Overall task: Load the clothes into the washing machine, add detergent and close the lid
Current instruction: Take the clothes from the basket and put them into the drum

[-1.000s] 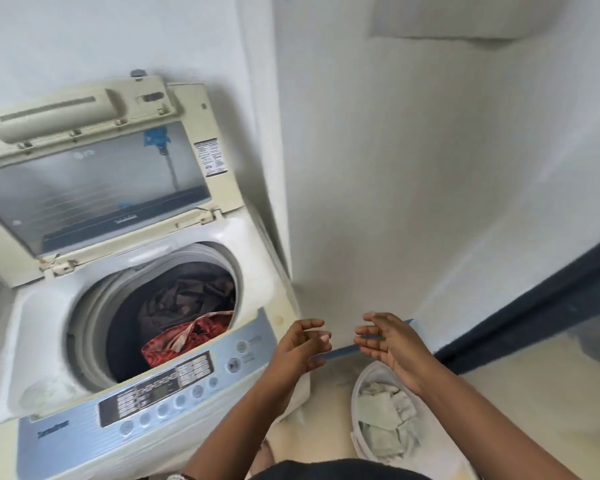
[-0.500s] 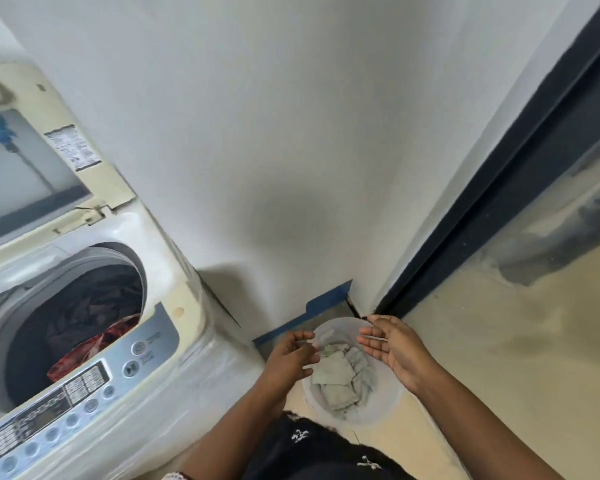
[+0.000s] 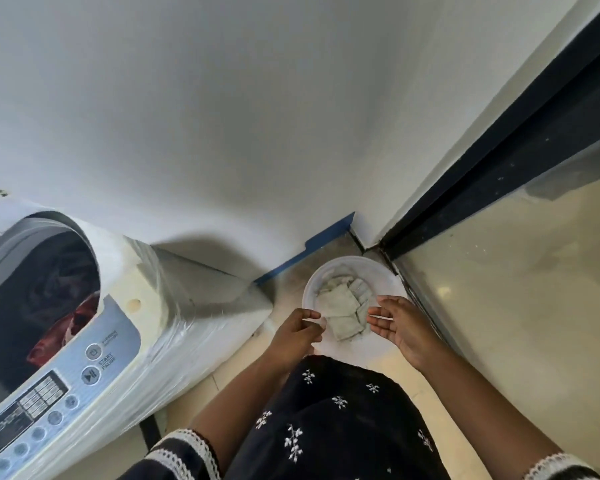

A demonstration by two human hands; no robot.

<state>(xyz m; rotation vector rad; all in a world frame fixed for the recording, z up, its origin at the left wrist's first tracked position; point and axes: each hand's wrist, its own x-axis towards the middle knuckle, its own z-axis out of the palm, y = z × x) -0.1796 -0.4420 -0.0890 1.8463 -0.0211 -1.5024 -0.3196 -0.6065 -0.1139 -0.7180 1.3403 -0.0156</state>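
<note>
The left hand (image 3: 297, 332) hangs over the near left rim of the tub (image 3: 385, 275), fingers curled loosely inward with thumb and fingertips close together; it holds nothing, though whether it touches the rim I cannot tell. The right hand (image 3: 400, 327) is open and flat, palm turned toward the left hand, fingers stretched out over the tub's near right side, and it is empty too. Between the two hands, just beyond the fingertips, lie the clothes (image 3: 343, 306): pale grey-green folded pieces heaped in the tub, the nearest one lying in the gap between both hands. Neither hand grips them.

The tub is round and white and stands on the floor (image 3: 499, 306) in the corner, where the white wall (image 3: 257, 116) meets a dark door frame (image 3: 499, 161). A blue strip (image 3: 326, 237) runs along the foot of the wall just behind the tub. Below the hands, a dark garment with white embroidered sprigs (image 3: 326, 427) fills the lower middle, with lace-trimmed sleeves at either forearm.

To the left, well apart from the tub, stands the washer (image 3: 146, 306) with its drum (image 3: 39, 282) uncovered; dark and red laundry (image 3: 63, 327) lies inside. Its control panel (image 3: 66, 386) runs along the near edge.
</note>
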